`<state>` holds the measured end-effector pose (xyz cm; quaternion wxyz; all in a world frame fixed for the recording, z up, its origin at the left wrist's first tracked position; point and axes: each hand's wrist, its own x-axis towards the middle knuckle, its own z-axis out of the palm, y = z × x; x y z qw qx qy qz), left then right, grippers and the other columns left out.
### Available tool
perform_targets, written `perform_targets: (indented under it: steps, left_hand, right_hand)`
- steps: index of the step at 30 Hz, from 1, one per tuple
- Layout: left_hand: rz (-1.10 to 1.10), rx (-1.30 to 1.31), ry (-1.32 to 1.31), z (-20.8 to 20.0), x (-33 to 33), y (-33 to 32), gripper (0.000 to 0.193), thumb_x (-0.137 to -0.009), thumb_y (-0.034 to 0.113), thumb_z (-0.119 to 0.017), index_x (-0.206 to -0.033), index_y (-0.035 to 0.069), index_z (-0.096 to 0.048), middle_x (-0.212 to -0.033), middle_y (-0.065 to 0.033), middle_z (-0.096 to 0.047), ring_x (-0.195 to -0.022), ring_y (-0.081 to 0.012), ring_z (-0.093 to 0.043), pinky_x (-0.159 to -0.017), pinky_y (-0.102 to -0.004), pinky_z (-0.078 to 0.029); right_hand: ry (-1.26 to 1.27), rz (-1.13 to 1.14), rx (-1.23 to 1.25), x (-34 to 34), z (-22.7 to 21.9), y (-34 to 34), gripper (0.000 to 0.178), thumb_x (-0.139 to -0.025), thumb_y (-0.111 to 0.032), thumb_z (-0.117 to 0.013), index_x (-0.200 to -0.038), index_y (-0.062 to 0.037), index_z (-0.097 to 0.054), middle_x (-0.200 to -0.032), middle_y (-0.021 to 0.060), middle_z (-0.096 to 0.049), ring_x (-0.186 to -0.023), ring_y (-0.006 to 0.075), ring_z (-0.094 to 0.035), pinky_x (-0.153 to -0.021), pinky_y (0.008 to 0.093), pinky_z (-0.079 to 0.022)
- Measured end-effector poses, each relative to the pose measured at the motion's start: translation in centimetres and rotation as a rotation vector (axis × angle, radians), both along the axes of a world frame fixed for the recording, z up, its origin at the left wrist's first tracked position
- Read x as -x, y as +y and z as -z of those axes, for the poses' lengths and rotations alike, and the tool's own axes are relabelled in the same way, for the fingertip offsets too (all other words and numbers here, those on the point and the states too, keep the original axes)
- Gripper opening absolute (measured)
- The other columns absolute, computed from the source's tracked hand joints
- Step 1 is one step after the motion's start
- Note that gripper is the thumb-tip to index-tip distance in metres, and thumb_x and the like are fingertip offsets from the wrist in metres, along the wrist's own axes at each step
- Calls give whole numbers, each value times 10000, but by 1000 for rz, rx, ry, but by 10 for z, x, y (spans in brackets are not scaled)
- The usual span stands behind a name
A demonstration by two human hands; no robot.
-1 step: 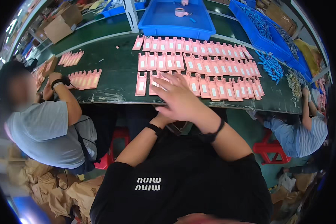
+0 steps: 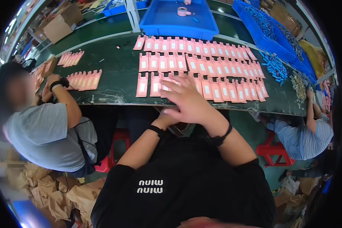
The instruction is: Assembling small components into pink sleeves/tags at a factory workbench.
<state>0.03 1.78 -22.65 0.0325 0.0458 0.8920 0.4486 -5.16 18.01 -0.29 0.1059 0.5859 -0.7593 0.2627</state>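
Observation:
My right hand (image 2: 186, 100) hovers over the nearest of three rows of flat pink plastic casings (image 2: 142, 84), each with a pale rectangle on it. Its fingers are stretched and spread, holding nothing, and it hides some casings behind it. Lower down, at the table edge, my left hand (image 2: 165, 120) lies partly behind the right one. Its fingers are hidden, so I cannot tell whether it grips anything. Dark bands circle both my wrists.
Blue cylindrical parts (image 2: 274, 68) are heaped right of the rows, beside small pale parts (image 2: 298, 86). A blue tray (image 2: 178, 30) stands behind. People sit at both sides; the left one (image 2: 41, 133) works near more pink casings (image 2: 85, 79). A red stool (image 2: 275, 152) stands right.
My right hand has shifted slightly to the right over the casings, fingers still spread. My left hand has barely moved, and the rows look the same.

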Motion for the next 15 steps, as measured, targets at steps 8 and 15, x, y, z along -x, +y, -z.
perform_targets:
  steps: [8, 15]
  left_hand:
    - [-70, 402, -138, 31, 17, 9, 443, -990, 368, -686, -1324, 81, -742, -1277, -280, -759, -1201, -495, -717, -1040, -587, -582]
    - [-116, 452, 74, 64, 25, 15, 555, -1047, 340, -649, -1523, 55, -637, -1561, -300, -609, -1449, -505, -567, -1223, -577, -462]
  right_hand:
    - [-56, 843, 433, 61, 24, 234, 343, -1006, -63, -727, -1345, -12, -737, -1373, 144, -767, -1320, 289, -699, -1150, 406, -510]
    - [-452, 1100, 731, 133, 84, 407, 388, -1035, -171, -777, -1382, -4, -735, -1352, 110, -789, -1224, 204, -727, -1096, 368, -544]
